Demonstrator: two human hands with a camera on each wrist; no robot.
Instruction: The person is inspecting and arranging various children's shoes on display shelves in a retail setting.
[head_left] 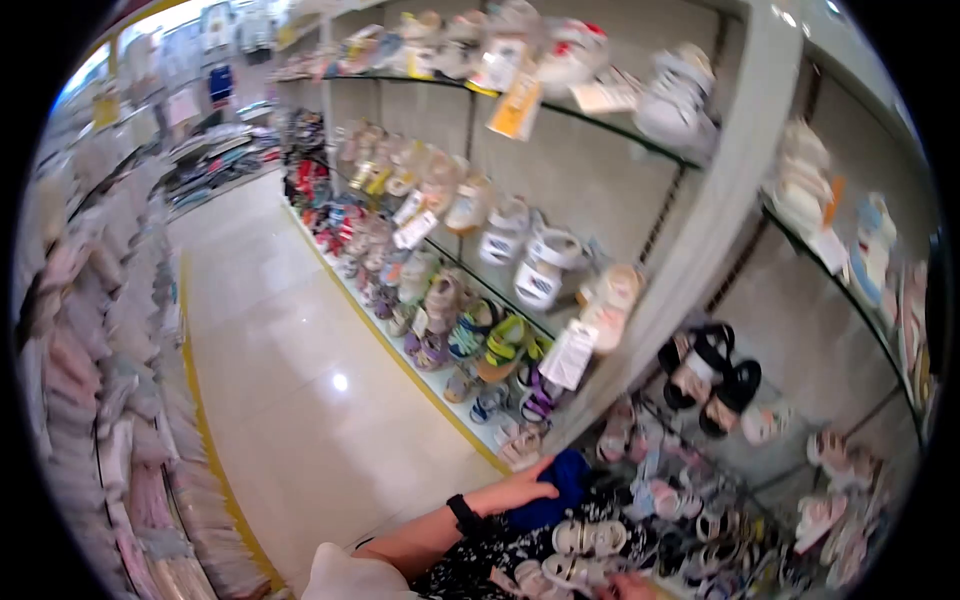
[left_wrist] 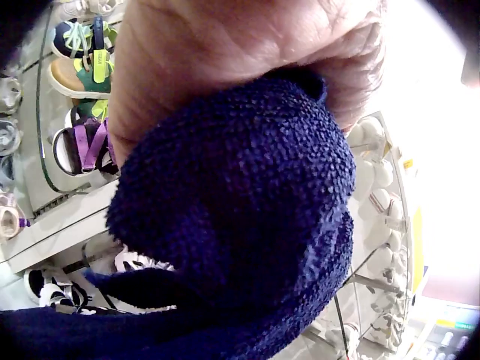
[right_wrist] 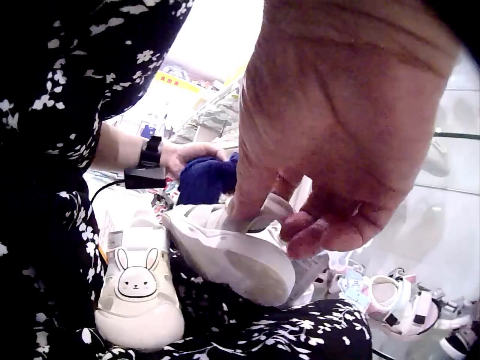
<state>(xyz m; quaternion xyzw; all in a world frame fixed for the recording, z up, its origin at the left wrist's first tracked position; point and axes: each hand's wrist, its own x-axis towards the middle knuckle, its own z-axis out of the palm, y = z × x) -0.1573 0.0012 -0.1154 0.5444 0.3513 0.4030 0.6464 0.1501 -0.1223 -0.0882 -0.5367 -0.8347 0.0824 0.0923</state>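
Note:
A bunched dark blue terry cloth (left_wrist: 240, 187) fills the left wrist view, gripped by the left hand (left_wrist: 247, 45). In the head view the left hand (head_left: 525, 485) holds the same cloth (head_left: 560, 490) above the patterned lap. The right hand (right_wrist: 330, 142) holds a white shoe (right_wrist: 240, 262) with its fingers at the shoe's opening, sole edge turned to the camera. Beside it on the lap lies a cream shoe with a rabbit face (right_wrist: 139, 292). Low in the head view, the right hand (head_left: 632, 588) shows only partly, next to the white shoes (head_left: 588, 538).
Glass shelves (head_left: 600, 125) of children's shoes stand ahead and to the right. Sandals fill the low shelf (head_left: 390, 335) and the area right of the lap. Racks of wrapped clothes (head_left: 90, 330) line the left, across a tiled aisle (head_left: 290, 370).

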